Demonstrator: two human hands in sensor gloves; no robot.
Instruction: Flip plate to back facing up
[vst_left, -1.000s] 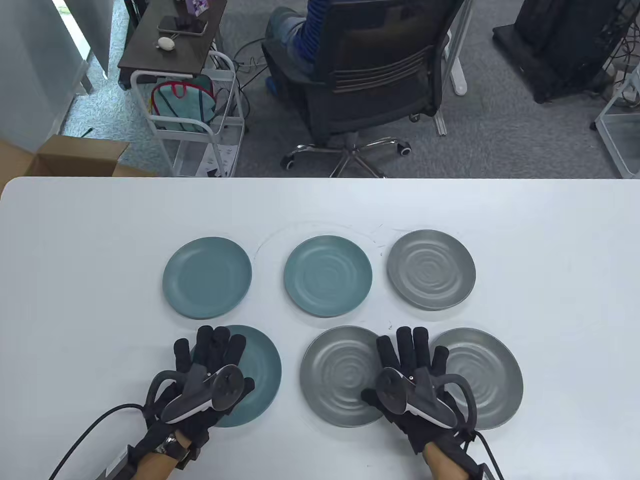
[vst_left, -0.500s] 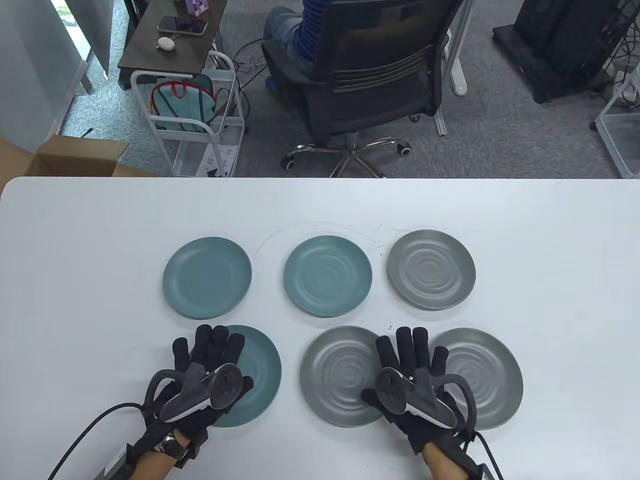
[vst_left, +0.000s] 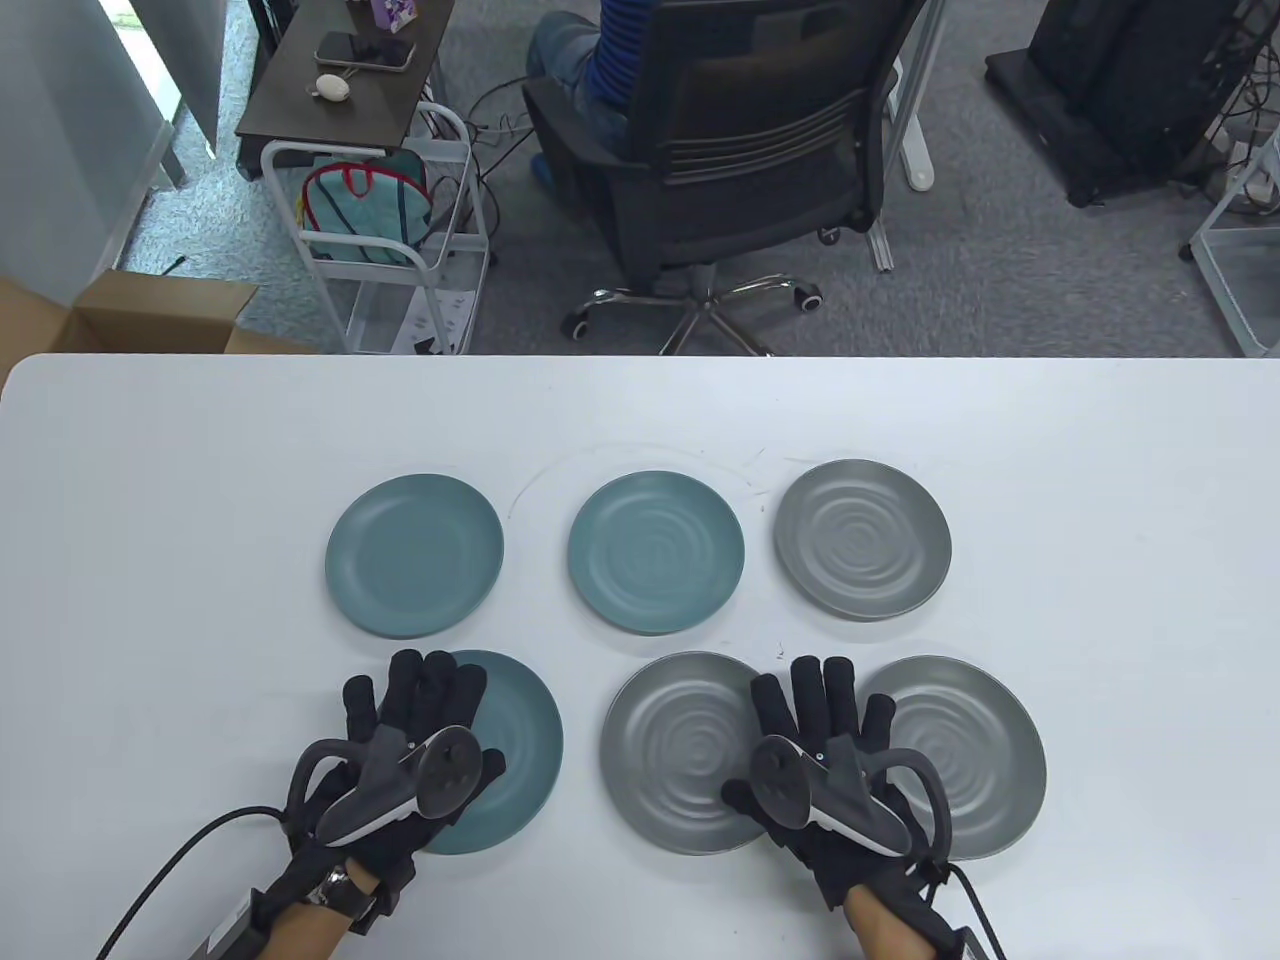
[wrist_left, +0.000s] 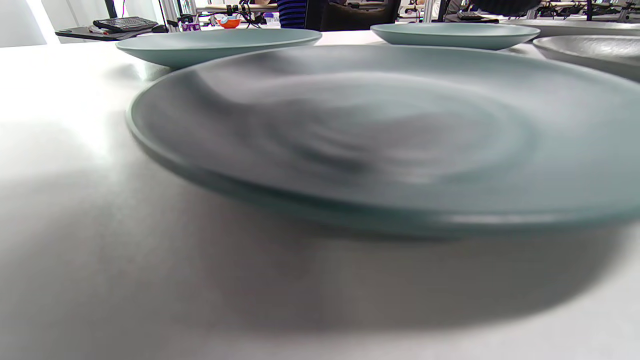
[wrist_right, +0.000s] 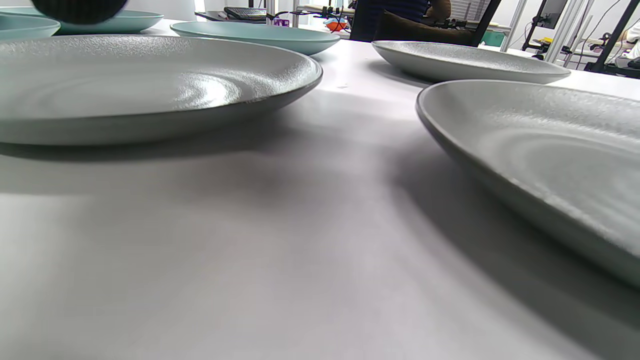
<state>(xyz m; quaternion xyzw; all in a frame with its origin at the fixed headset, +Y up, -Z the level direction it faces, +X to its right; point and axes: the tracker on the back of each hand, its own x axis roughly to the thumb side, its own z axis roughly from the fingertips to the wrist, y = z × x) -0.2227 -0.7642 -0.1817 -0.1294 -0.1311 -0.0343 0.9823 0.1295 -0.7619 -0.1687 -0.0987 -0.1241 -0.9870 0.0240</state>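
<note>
Six round, shallow plates are seen on a white matte table (vst_left: 150, 520), all with the front side up. In the far row two teal plates, the far left teal plate (vst_left: 414, 555) smooth and the far middle teal plate (vst_left: 656, 552) with faint rings, are placed beside a far grey plate (vst_left: 862, 539) with a rippled, grainy surface. In the near row a near teal plate (vst_left: 520, 745) is followed by a near middle grey plate (vst_left: 675, 750) and a near right grey plate (vst_left: 975, 750), both with concentric ripples. The left hand (vst_left: 415, 740) is laid flat over the left part of the near teal plate, its black gloved fingers stretched and kept close together. The right hand (vst_left: 825, 745) is laid flat over the gap between the two near grey plates, fingers slightly spread; nothing is gripped by either hand. Compared with the earlier frames, almost nothing is changed: both hands are kept in the same place and no plate is moved. In the left wrist view the thin raised rim of the near teal plate (wrist_left: 380, 145) and its soft sheen are shown from low down, which the table view cannot give. In the right wrist view the sandy texture of the two near grey plates (wrist_right: 145, 85) is shown, with bare table between them.
</note>
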